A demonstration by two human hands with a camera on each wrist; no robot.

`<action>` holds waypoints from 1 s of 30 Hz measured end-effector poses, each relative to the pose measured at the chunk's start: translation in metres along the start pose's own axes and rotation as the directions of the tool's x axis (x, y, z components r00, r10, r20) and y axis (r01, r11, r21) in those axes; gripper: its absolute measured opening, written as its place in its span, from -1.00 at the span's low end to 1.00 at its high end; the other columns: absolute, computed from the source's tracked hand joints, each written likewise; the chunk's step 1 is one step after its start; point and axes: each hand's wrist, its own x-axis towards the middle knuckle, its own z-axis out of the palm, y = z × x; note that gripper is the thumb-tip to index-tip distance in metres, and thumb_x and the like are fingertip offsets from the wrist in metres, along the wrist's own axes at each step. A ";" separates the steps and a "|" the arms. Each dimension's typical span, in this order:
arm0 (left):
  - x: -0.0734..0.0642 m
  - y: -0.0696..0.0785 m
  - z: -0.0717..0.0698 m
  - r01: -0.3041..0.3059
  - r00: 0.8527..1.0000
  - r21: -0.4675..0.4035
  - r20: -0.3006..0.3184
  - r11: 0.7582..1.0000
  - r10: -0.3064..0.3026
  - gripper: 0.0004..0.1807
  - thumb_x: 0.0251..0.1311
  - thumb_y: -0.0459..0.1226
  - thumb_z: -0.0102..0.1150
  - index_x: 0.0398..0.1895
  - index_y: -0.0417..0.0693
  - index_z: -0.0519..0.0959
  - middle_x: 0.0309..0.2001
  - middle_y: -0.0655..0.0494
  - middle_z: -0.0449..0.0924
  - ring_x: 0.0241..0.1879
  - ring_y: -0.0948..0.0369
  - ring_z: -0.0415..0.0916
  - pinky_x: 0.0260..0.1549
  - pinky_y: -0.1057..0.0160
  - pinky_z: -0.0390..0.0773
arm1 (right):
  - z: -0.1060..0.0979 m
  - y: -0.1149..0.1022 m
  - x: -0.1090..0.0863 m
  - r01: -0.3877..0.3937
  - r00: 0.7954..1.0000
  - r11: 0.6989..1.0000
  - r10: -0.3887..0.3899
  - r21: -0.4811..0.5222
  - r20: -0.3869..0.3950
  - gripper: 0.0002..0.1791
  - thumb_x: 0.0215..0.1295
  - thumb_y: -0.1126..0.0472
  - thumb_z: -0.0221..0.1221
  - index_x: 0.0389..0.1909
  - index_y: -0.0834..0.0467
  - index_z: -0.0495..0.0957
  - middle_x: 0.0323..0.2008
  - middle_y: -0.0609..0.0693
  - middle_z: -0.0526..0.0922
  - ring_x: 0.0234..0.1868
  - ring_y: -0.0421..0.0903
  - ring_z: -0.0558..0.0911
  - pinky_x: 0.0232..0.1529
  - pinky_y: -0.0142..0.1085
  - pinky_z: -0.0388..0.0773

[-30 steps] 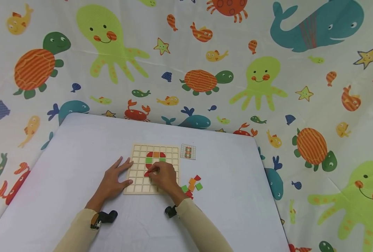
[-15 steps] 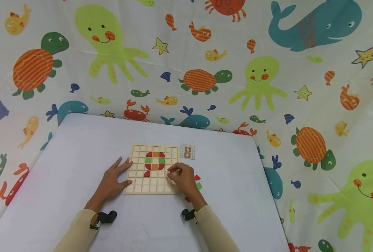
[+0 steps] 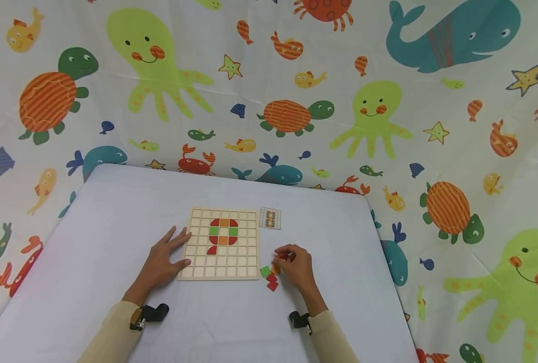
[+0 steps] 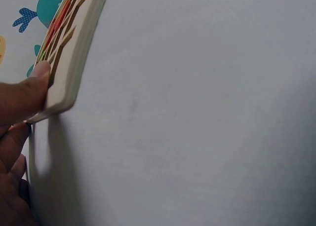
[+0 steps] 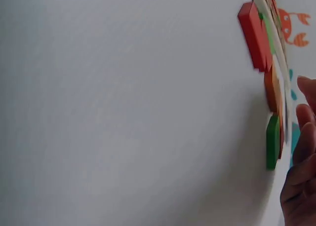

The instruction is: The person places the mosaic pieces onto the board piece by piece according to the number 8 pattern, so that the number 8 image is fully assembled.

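A wooden grid board (image 3: 196,273) lies on the white table, bearing a ring of red, orange and green tiles. Below the ring sits a single red quarter-round tile (image 3: 212,250). My left hand (image 3: 161,258) rests against the board's left side with spread fingers; in the left wrist view its thumb (image 4: 27,97) touches the rim. Right of the board, my right hand (image 3: 297,266) hovers at the loose tiles, fingertips by a red one. A green tile (image 5: 272,142), an orange tile (image 5: 272,90) and a red tile (image 5: 254,36) show below those fingers.
A small pattern card (image 3: 270,218) with a printed grid lies beyond the board's right top corner. Loose green (image 3: 265,271) and red (image 3: 272,286) tiles lie close to the board's right edge. A cloth with sea animals (image 3: 291,116) hangs behind the table.
My right hand has let go of the red quarter-round tile on the board and moved right to the loose tiles. The left hand stays at the board's side.
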 end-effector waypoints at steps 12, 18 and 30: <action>-0.001 0.004 -0.003 -0.005 1.000 -0.003 0.004 1.000 0.005 -0.13 0.18 -0.30 0.51 0.58 -0.10 0.37 0.65 -0.25 0.18 0.66 -0.37 -0.06 0.49 -0.56 0.05 | -0.007 0.009 -0.002 -0.037 0.998 0.994 0.041 -0.099 0.046 -0.80 0.18 0.23 0.55 -0.17 0.00 0.84 -0.32 -0.09 0.74 -0.30 -0.15 0.54 -0.29 -0.42 0.51; -0.001 0.002 -0.002 -0.006 1.000 -0.009 0.009 1.000 0.006 -0.13 0.18 -0.29 0.51 0.58 -0.10 0.37 0.65 -0.25 0.18 0.66 -0.38 -0.07 0.49 -0.57 0.04 | -0.002 0.007 0.000 -0.039 0.999 0.989 0.038 -0.144 -0.010 -0.80 0.12 0.15 0.60 -0.24 0.02 0.82 -0.43 -0.12 0.71 -0.37 -0.21 0.52 -0.37 -0.41 0.44; -0.001 0.003 -0.002 -0.006 1.000 -0.007 0.004 1.000 0.006 -0.13 0.17 -0.30 0.51 0.58 -0.10 0.37 0.64 -0.25 0.19 0.66 -0.37 -0.07 0.48 -0.59 0.04 | 0.007 -0.009 0.003 -0.063 0.997 0.991 0.069 -0.114 0.045 -0.82 0.19 0.34 0.47 -0.28 -0.01 0.75 -0.32 -0.06 0.65 -0.31 -0.13 0.50 -0.33 -0.37 0.47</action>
